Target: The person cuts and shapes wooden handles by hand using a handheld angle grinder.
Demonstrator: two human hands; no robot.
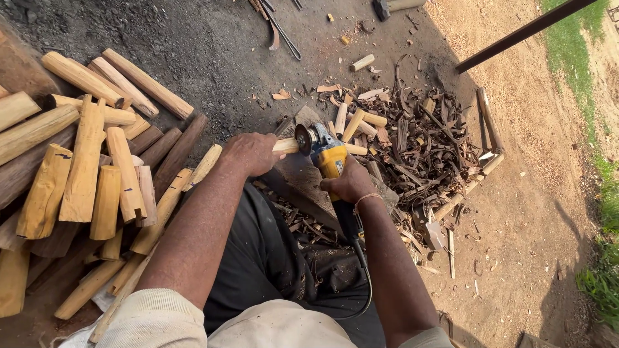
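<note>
My left hand (250, 153) grips one end of a pale peeled wooden stick (354, 149) that lies across a worn wooden block (302, 175). My right hand (350, 182) holds a yellow angle grinder (329, 156) by its body. The grinder's round disc (303, 138) sits against the stick just beside my left hand. A black cable (364, 270) runs from the grinder back along my right arm. I am seated, with dark trousers (271, 258) between my arms.
A large heap of peeled wooden sticks (90, 167) lies at the left. Bark strips and shavings (419, 148) with a few short cut pieces are piled at the right. Metal tongs (277, 26) lie on the dark ground ahead. A slanted pole (522, 32) and grass border the right.
</note>
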